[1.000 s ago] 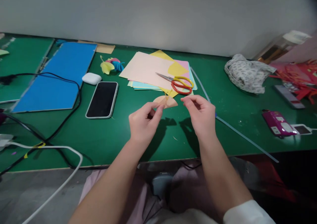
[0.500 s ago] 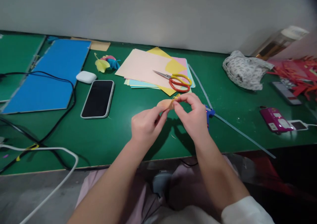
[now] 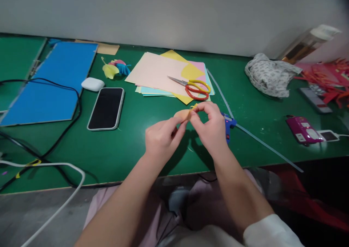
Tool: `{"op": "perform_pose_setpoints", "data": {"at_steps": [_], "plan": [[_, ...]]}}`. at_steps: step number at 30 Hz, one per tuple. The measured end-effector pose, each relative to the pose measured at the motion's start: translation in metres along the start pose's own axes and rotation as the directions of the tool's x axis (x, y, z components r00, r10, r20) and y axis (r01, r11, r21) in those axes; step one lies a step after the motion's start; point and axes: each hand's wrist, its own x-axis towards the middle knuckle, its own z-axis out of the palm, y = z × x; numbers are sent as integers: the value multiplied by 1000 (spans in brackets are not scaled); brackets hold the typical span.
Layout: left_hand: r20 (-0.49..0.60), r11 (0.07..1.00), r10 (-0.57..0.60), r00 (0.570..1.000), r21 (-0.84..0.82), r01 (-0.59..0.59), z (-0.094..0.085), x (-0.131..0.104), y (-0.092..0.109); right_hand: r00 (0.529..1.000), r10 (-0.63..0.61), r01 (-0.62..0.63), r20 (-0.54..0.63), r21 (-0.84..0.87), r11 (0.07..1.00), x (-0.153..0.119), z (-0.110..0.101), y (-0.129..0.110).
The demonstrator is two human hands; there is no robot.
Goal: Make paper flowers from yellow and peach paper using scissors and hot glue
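Observation:
Between my two hands is a small piece of orange-yellow paper (image 3: 183, 114) with a thin curled yellow end at its right. My left hand (image 3: 163, 136) pinches its left side between thumb and fingers. At the curled end, the thumb and forefinger of my right hand (image 3: 209, 125) are pressed together on the same paper. A blue glue gun (image 3: 229, 123) lies just right of my right hand, partly hidden by it, with a long clear glue stick (image 3: 268, 147) near it. Beyond my hands, scissors (image 3: 196, 88) with red and yellow handles rest on a stack of coloured paper (image 3: 152, 68).
A phone (image 3: 105, 108), a white earbud case (image 3: 93, 84) and folded paper shapes (image 3: 110, 71) lie to the left, near a blue board (image 3: 54, 83) crossed by black cables. Right are a patterned cloth bundle (image 3: 272, 75), a purple power adapter (image 3: 302, 130) and red paper strips (image 3: 334, 79).
The view has shifted slightly. Both hands keep their pinch on the paper, and my right hand has turned a little, showing more of the glue gun.

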Motion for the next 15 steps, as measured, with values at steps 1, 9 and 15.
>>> {"op": "perform_pose_setpoints", "data": {"at_steps": [1, 9, 15], "plan": [[0, 1000, -13, 1000, 0, 13, 1, 0, 0, 1000, -4, 4, 2, -5, 1000, 0, 1, 0], [-59, 991, -135, 989, -29, 133, 0, 3, 4, 996, 40, -47, 83, 79, 996, -1, -1, -1], [-44, 997, -78, 996, -34, 76, 0, 3, 4, 998, 15, -17, 61, 34, 999, -2, 1, -1]]}}
